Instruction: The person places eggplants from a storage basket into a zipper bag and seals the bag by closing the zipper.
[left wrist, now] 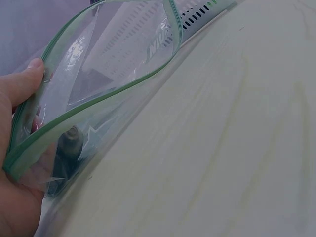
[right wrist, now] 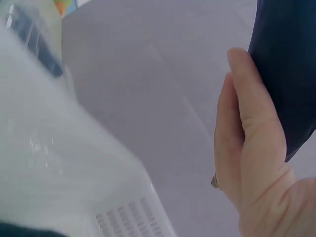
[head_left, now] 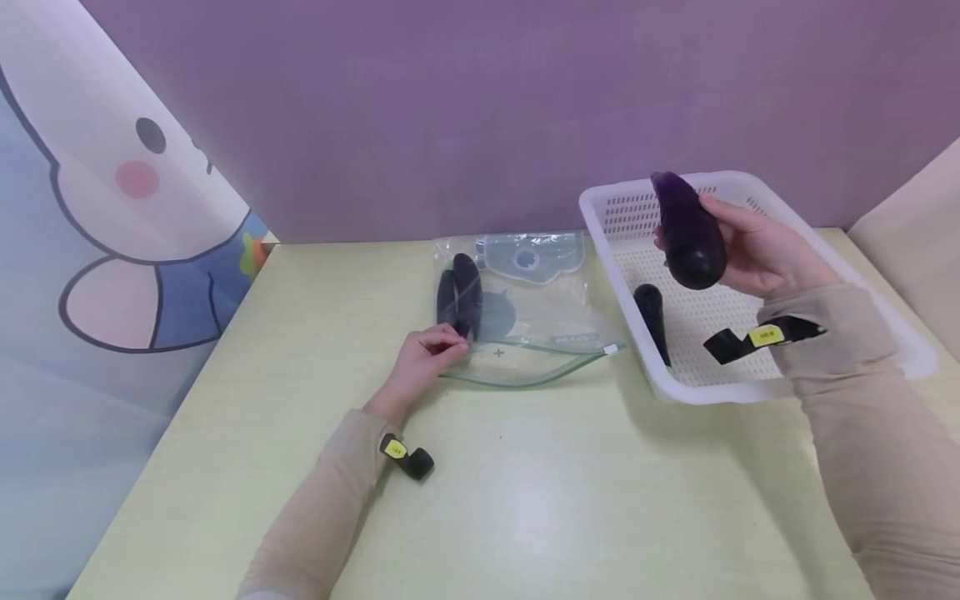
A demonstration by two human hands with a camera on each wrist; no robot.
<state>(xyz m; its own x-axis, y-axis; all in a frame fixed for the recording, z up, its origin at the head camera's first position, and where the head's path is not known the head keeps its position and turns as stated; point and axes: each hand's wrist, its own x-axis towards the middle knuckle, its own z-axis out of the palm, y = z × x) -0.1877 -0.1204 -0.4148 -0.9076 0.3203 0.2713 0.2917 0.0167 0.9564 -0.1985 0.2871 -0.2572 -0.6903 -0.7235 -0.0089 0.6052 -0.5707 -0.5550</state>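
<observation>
My left hand pinches the near left corner of a clear zip bag lying on the table. The bag's green-edged mouth gapes toward me in the left wrist view. Inside, along its left side, lie two dark eggplants. My right hand grips a large, dark purple eggplant above the white basket, its rounded end tipped toward me. Another eggplant lies at the left inside the basket. In the right wrist view, fingers press along the held eggplant's side.
The basket has slotted walls and stands at the table's right, close to the purple back panel. A white slider sits at the bag's right end, near the basket. A cartoon-printed curtain hangs on the left.
</observation>
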